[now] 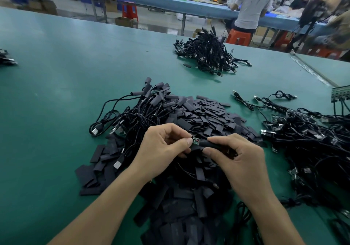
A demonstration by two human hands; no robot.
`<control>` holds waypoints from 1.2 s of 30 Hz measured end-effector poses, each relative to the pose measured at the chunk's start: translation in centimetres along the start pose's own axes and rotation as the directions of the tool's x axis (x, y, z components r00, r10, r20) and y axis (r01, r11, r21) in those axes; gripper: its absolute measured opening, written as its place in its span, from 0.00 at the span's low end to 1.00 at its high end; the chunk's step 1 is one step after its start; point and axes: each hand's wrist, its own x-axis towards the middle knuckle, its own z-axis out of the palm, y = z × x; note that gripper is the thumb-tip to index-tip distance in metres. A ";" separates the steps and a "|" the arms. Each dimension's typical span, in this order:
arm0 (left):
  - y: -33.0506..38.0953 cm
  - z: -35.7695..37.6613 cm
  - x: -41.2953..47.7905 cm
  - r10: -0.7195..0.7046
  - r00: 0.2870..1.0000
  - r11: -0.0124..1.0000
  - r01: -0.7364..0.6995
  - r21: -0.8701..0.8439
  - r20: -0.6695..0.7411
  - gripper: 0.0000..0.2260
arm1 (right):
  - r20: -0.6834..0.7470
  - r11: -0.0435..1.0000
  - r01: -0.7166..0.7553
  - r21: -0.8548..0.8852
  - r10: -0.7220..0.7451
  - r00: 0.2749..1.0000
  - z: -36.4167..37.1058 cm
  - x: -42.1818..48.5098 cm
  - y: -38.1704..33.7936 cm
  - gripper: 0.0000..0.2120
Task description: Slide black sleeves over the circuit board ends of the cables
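Black sleeve (210, 144) is pinched in your right hand (244, 161), board (196, 142) in your left hand (161, 146); push crooked and it may snag.

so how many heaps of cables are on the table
3: far heap, middle heap beside the sleeves, right heap; left edge may hide another.

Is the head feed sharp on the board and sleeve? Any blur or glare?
Head view: circuit board and sleeve, pinched by left hand and right hand, sharp and evenly lit; far benches blurred; wide-angle curves the table edge; no glare there.
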 end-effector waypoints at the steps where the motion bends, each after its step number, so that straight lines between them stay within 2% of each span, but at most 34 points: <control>1: 0.0 0.0 0.0 0.002 1.000 1.000 -0.002 0.001 0.007 0.07 | -0.007 1.000 0.011 0.003 -0.011 1.000 0.0 0.0 -0.1 0.12; 6: 0.2 -0.1 -0.1 0.012 1.000 1.000 -0.012 -0.006 0.027 0.08 | 0.005 0.999 0.032 0.044 -0.032 0.999 0.0 0.0 0.0 0.11; 10: 0.2 0.0 -0.1 0.026 1.000 1.000 -0.026 -0.017 0.010 0.09 | -0.005 0.997 0.070 0.011 -0.070 0.998 0.1 0.0 0.0 0.10; 18: 0.4 -0.3 -0.1 0.019 1.000 0.993 -0.018 -0.116 0.005 0.11 | -0.047 0.993 0.100 0.054 -0.098 0.994 0.1 0.0 -0.3 0.13; 23: 0.6 -0.1 -0.2 -0.001 0.999 0.992 0.008 -0.128 0.050 0.07 | -0.085 0.946 -0.064 0.318 0.096 0.992 0.2 -0.2 -0.4 0.14; 31: 0.7 -0.2 -0.1 -0.007 0.996 0.987 0.021 -0.157 0.087 0.04 | 0.024 0.753 -0.169 0.636 0.200 0.980 0.7 0.2 -0.7 0.14; 33: 0.6 -0.3 -0.1 -0.007 0.995 0.987 0.022 -0.158 0.095 0.04 | 0.051 0.735 -0.186 0.652 0.202 0.978 0.8 0.2 -0.7 0.14; 36: 0.5 -0.3 -0.1 -0.001 0.994 0.990 0.016 -0.139 0.105 0.06 | 0.023 0.764 -0.174 0.621 0.205 0.979 0.8 0.1 -0.9 0.11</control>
